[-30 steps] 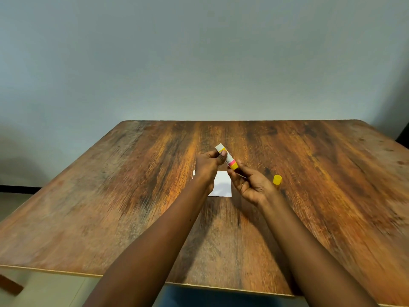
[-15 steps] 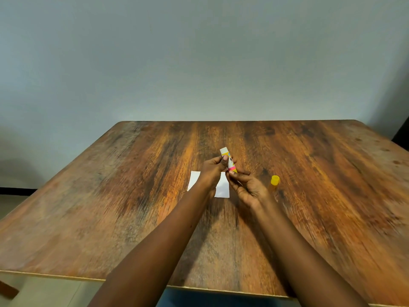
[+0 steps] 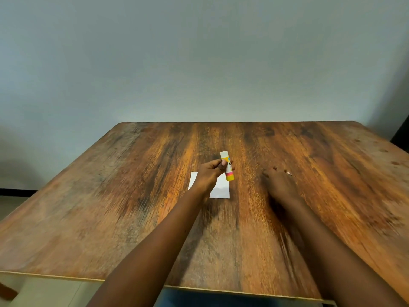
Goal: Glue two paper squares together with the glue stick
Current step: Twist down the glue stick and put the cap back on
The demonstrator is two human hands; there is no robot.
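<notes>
My left hand (image 3: 210, 173) pinches a glue stick (image 3: 228, 168) near its uncapped white top, and the yellow base points down. The stick hangs tilted just above the far right corner of a white paper square (image 3: 221, 190) lying flat on the wooden table (image 3: 110, 196). My left hand and wrist hide the paper's middle, and only one sheet can be made out. My right hand (image 3: 280, 182) is palm down and blurred on the table to the right of the paper. It covers the spot where the yellow cap stood, so the cap is hidden.
The brown wood-grain table runs to a plain grey wall at the back, and its near edge (image 3: 199, 289) is below my forearms. A dark object (image 3: 401, 134) shows at the far right edge of the view.
My right hand let go of the glue stick's base and moved right, over the yellow cap. My left hand kept the stick and turned it more upright.
</notes>
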